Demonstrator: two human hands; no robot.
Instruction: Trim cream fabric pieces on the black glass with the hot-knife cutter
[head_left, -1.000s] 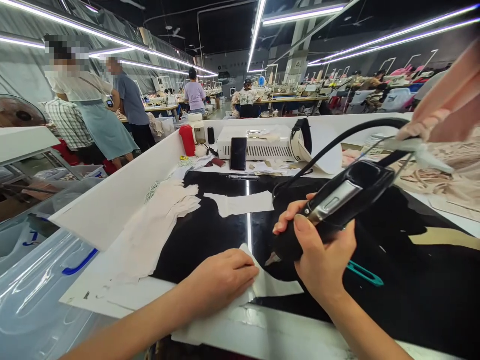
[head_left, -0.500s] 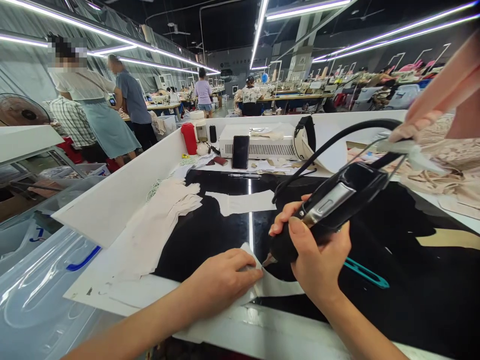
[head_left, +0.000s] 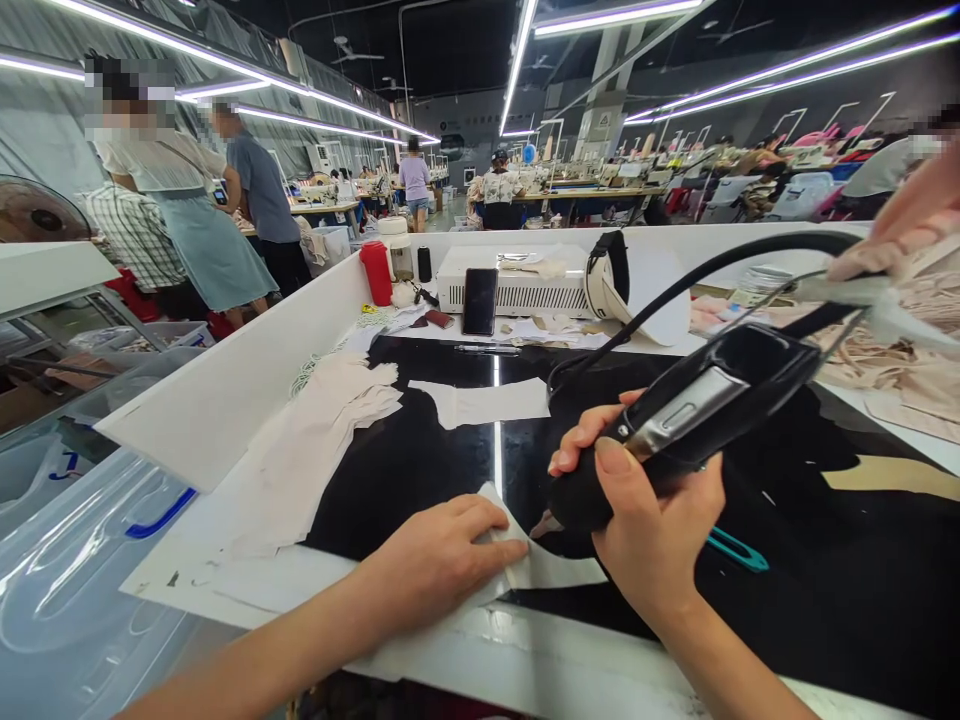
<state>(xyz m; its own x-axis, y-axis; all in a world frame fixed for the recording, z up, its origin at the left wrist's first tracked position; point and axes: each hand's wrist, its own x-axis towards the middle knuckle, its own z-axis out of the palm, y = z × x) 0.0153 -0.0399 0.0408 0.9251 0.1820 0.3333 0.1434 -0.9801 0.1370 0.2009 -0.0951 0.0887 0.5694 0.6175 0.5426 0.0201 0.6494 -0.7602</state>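
Observation:
My left hand (head_left: 450, 545) lies on a pale cut fabric piece (head_left: 559, 570) near the front edge of the black work surface (head_left: 420, 500), fingers stretched out and pressing it down. My right hand (head_left: 652, 510) is closed around a black corded hand tool (head_left: 694, 405) with a silver plate on its side. Its small metal tip (head_left: 546, 522) points down-left, just right of my left fingertips; whether it touches the fabric I cannot tell. A thick black cable (head_left: 697, 265) arches over the tool. Another pale fabric piece (head_left: 487, 402) lies flat farther back.
A stack of pale fabric pieces (head_left: 330, 440) is on the left. Behind stand a white vented box (head_left: 540, 275), a phone (head_left: 480, 300) and a red container (head_left: 376, 273). A teal tool (head_left: 739, 550) lies right of my right hand. Blurred pinkish material (head_left: 900, 235) hangs at upper right.
My right hand and the black tool have shifted right, and the tip stands farther from my left fingers. The left hand stays on the fabric piece, nearly still.

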